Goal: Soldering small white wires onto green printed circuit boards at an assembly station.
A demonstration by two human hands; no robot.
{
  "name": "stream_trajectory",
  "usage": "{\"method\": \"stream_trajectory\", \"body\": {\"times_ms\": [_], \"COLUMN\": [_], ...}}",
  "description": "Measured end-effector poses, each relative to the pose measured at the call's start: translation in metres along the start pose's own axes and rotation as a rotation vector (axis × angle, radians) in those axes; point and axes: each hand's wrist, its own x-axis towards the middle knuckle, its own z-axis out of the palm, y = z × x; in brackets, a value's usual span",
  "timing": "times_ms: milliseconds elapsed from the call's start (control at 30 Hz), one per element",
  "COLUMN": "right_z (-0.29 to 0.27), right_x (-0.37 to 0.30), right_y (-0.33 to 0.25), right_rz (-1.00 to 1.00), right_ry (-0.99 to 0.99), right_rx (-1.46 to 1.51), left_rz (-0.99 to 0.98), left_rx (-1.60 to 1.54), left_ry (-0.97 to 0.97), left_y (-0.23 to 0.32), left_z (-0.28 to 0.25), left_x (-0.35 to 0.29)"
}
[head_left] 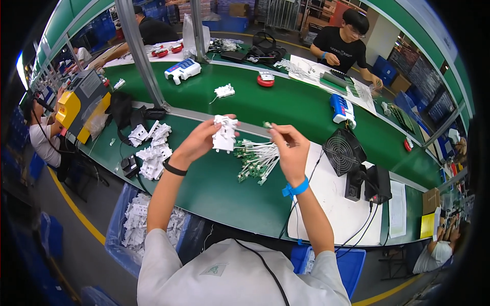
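My left hand (195, 142), with a black band at the wrist, grips a white moulded plastic part (223, 136) in front of me. To its right, my right hand (293, 153), wearing a blue wrist strap, pinches a small green-and-white piece (267, 124) between thumb and fingertips. That piece looks like the small board end of a wire, and it is apart from the plastic part. Below and between both hands lies a bunch of white wires with small green boards (261, 160) on the green bench. Several more white plastic parts (154, 158) are heaped left of my left forearm.
A blue bin (115, 229) of white parts stands below the bench at left. A black fan (343, 152) and black boxes with cables (376, 184) stand at right. Beyond a metal rail, a green conveyor (196, 97) carries parts; a co-worker (344, 48) sits across it.
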Motion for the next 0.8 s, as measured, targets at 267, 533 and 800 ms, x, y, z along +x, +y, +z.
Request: {"method": "stream_trajectory", "body": {"times_ms": [267, 533, 800], "right_z": [0.012, 0.007, 0.001], "right_x": [-0.017, -0.022, -0.02], "right_y": [-0.024, -0.007, -0.001], "right_rz": [-0.242, -0.495, -0.625], "right_ry": [-0.066, -0.105, -0.199], "right_rx": [-0.27, -0.478, -0.603], "left_rz": [-0.057, -0.134, -0.176], "left_rx": [-0.043, -0.072, 0.0], "left_ry": [-0.084, -0.041, 0.083], "left_y": [-0.021, -0.028, -0.043], "left_z": [0.049, 0.058, 0.052], "left_x": [-0.002, 0.001, 0.003]}}
